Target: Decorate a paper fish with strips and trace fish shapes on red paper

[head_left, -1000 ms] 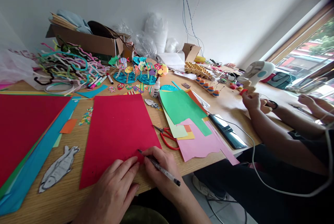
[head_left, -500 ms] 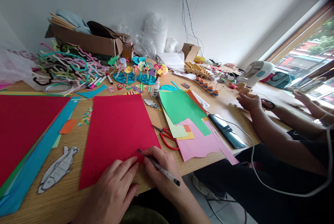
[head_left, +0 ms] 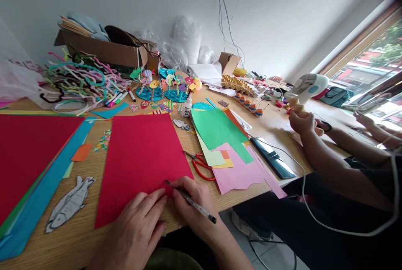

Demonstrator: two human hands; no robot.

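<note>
My right hand (head_left: pixel 195 205) grips a black pen (head_left: pixel 191 202), its tip touching the near edge of a red paper sheet (head_left: pixel 141 157) on the wooden table (head_left: pixel 81 240). My left hand (head_left: pixel 138 228) rests flat beside it, fingers stretched out and pressing the sheet's near corner. Red scissors (head_left: pixel 199 164) lie just right of the sheet. A grey paper fish cut-out (head_left: pixel 70 203) lies to the left.
Green, pink and yellow sheets (head_left: pixel 232 152) overlap at the right, beside a dark phone (head_left: pixel 273 157) with a cable. A larger red sheet (head_left: pixel 28 152) over blue paper lies left. Pipe cleaners (head_left: pixel 78 77), a cardboard box (head_left: pixel 103 50) and paper crafts fill the back. A seated person's hands (head_left: pixel 303 121) work at the right.
My hands and the pen stay almost still on the red sheet. The person at the right has shifted their hands slightly over the table.
</note>
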